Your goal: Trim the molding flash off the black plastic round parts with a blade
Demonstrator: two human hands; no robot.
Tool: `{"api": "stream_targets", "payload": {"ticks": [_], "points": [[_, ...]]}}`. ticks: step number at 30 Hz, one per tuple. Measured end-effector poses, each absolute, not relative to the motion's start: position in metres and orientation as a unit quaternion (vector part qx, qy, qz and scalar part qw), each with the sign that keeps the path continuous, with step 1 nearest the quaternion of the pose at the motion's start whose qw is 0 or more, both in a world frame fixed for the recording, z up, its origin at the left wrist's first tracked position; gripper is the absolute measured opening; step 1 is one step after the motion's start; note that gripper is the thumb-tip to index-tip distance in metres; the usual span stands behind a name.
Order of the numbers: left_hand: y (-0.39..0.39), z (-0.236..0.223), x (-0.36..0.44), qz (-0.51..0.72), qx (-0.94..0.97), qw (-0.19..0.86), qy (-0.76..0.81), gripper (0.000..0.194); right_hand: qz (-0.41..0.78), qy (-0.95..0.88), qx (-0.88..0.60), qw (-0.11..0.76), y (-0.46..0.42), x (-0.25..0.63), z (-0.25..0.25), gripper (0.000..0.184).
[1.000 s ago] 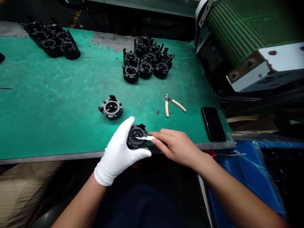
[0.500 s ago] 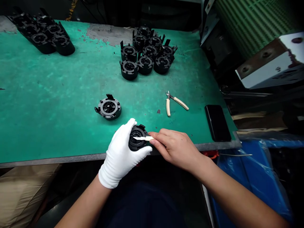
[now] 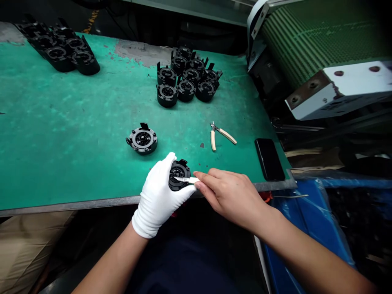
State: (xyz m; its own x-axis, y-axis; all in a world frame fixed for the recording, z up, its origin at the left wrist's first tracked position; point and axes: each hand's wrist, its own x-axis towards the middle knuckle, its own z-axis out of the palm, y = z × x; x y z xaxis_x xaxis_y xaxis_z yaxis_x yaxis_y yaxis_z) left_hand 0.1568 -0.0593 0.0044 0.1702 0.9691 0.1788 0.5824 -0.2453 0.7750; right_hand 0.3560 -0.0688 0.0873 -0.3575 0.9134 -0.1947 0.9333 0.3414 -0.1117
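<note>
My left hand, in a white glove, is closed around a round black plastic part at the table's front edge. Bare, my right hand pinches a small craft knife with a pale handle. Its pointed blade lies over the middle of the part's face; whether it touches the plastic I cannot tell. A similar round black part with upright tabs sits on the green table just beyond my left hand. Side cutters with cream handles lie spread farther right.
Stacked black parts stand in a group at the back middle and another at the back left. A black phone lies near the right edge. A green conveyor belt juts in at upper right; below is a plastic-lined blue bin.
The view has shifted slightly, so the table's right side and conveyor sit farther left. Both hands keep the same holds, and the knife blade stays over the part with a small shift in angle.
</note>
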Motion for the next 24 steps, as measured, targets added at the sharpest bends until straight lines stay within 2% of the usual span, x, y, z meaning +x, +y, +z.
{"api": "stream_targets", "payload": {"ticks": [8, 15, 24], "points": [[-0.058, 0.003, 0.155, 0.346, 0.722, 0.272, 0.533, 0.097, -0.073, 0.796, 0.596, 0.076, -0.062, 0.356, 0.084, 0.04], [-0.06, 0.001, 0.155, 0.35, 0.72, 0.274, 0.533, 0.096, -0.144, 0.805, 0.573, 0.051, -0.062, 0.36, 0.084, 0.04], [-0.059, 0.0, 0.156, 0.352, 0.721, 0.271, 0.532, 0.093, -0.064, 0.803, 0.587, 0.076, -0.058, 0.351, 0.088, 0.04]]}}
